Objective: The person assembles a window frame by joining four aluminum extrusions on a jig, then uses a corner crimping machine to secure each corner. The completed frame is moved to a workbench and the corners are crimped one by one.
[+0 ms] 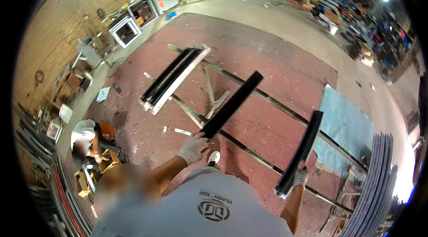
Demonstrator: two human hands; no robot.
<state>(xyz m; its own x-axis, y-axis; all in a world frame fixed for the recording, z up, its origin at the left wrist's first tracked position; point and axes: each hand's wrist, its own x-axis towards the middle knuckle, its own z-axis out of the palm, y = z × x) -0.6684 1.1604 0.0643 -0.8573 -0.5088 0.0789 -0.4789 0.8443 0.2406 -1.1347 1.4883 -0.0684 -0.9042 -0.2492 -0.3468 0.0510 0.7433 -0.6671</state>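
Note:
Two long black bars, like frame profiles, lie slantwise across a pair of dark rails. My left hand (pixel 194 149), in a pale glove, has its fingers curled at the near end of the middle black bar (pixel 234 103). The right black bar (pixel 303 150) has my right hand (pixel 301 177), also gloved, closed on its side near the lower end; its fingertips are partly hidden. Farther off to the left, a bundle of black bars (pixel 171 78) with a white strip along one side rests on the rails' other end.
The long rails (pixel 281 110) form a low stand over the red floor. A blue sheet (pixel 345 125) lies at right, behind stacked grey profiles (pixel 372 183). Another person (pixel 89 141) is low at the left. White-framed panels (pixel 125 31) lean by the brick wall.

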